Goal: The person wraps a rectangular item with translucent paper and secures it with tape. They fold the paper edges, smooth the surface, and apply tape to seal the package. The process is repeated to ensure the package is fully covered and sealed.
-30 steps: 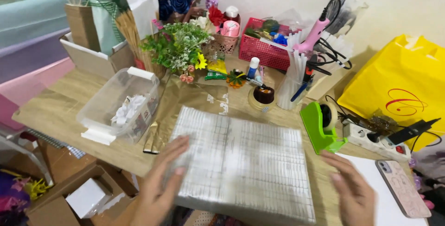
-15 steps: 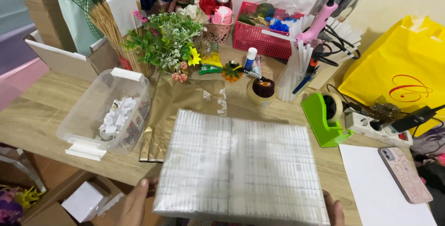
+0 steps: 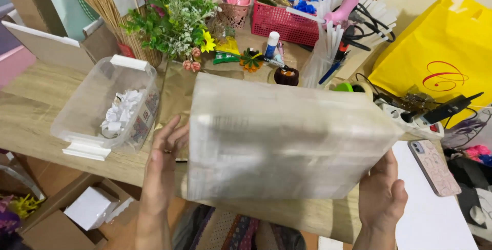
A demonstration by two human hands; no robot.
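- Pale, see-through wrapping covers a flat rectangular packet [image 3: 287,140], whose face shows faint grid-like lines (blurred, so no finer detail can be told).
- Both hands hold the packet up above the wooden desk [image 3: 46,111], tilted toward the camera: the left hand [image 3: 164,160] lies open and flat against its left edge, and the right hand [image 3: 382,196] cups its lower right corner with fingers loosely curled.
- Left of it stands a clear plastic tub [image 3: 105,106] with a white ribbon bow [image 3: 120,111] inside.
- Behind it, a red mesh basket [image 3: 287,12] holds small odds and ends, beside a bunch of green leaves and small flowers [image 3: 174,17].
- At the right lie a glossy yellow bag [image 3: 441,50] and a phone [image 3: 434,167].
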